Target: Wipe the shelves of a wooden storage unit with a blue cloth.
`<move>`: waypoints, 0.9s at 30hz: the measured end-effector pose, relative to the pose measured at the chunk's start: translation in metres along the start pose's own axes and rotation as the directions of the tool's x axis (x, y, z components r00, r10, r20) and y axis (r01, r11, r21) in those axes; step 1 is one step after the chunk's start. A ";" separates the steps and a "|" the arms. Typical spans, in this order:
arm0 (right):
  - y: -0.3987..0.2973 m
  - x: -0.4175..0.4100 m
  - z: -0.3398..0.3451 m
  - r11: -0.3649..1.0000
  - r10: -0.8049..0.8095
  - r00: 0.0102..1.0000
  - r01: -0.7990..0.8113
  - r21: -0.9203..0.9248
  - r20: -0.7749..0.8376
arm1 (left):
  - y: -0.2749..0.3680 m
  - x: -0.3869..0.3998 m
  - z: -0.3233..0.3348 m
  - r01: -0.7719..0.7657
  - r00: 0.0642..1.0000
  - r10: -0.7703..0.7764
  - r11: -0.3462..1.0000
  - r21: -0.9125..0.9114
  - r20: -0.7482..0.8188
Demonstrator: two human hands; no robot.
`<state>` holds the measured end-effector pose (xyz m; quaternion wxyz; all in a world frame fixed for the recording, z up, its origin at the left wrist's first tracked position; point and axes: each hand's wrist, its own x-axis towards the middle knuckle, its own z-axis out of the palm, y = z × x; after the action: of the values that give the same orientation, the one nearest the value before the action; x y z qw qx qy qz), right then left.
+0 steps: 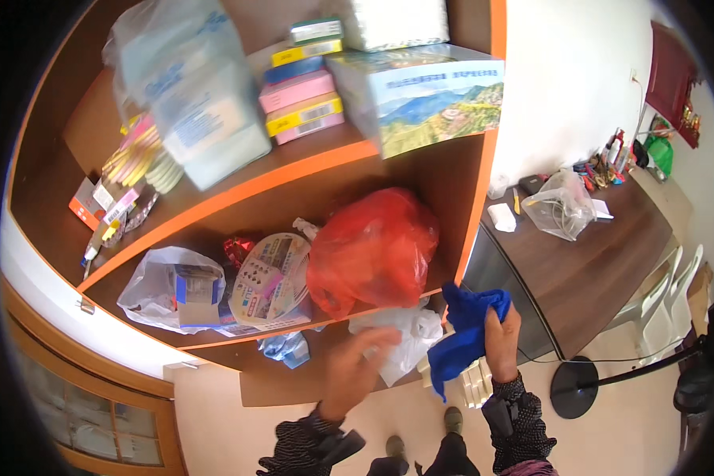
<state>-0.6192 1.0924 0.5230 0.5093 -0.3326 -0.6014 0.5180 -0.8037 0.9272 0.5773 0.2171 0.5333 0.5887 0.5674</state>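
My right hand (502, 342) grips a blue cloth (467, 339), which hangs down in front of the cabinet's right edge. My left hand (360, 369), blurred, is raised before the lower shelf and holds nothing that I can see. Just past its fingers lies a white plastic bag (401, 336) on the lowest level. On the shelf above sit a full red plastic bag (372, 253), a round printed hand fan (271, 279) and a clear plastic bag (149, 288) with a small box (197, 294) in it.
The upper shelf (232, 184) bears packs in plastic (205, 107), stacked small boxes (302, 98) and a large landscape-printed box (440, 101). Right of the cabinet stands a brown table (595, 262) with a clear bag (562, 205). A round black stand base (574, 387) is on the floor.
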 end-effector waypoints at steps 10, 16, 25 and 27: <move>-0.042 -0.015 0.028 0.992 -0.082 0.983 0.096 0.082 -0.162 | -0.117 0.065 0.038 -0.069 0.978 0.071 0.998 -0.016 0.196; -0.032 0.015 0.040 0.984 -0.117 0.960 0.147 0.102 -0.255 | -0.115 0.115 0.014 0.205 0.965 -0.145 0.934 -0.291 0.217; 0.049 0.063 0.068 0.527 -0.283 0.937 0.329 -0.784 0.204 | -0.124 0.128 0.014 0.168 0.980 -0.111 0.908 -0.385 0.165; 0.063 0.047 0.080 0.474 -0.300 0.917 0.382 -0.794 0.262 | -0.125 0.126 0.009 0.141 0.987 -0.102 0.919 -0.369 0.121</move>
<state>-0.7158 1.1284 0.4792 0.3566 -0.3841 -0.8485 0.0730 -0.8864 1.0681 0.5069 0.3792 0.4717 0.4893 0.6279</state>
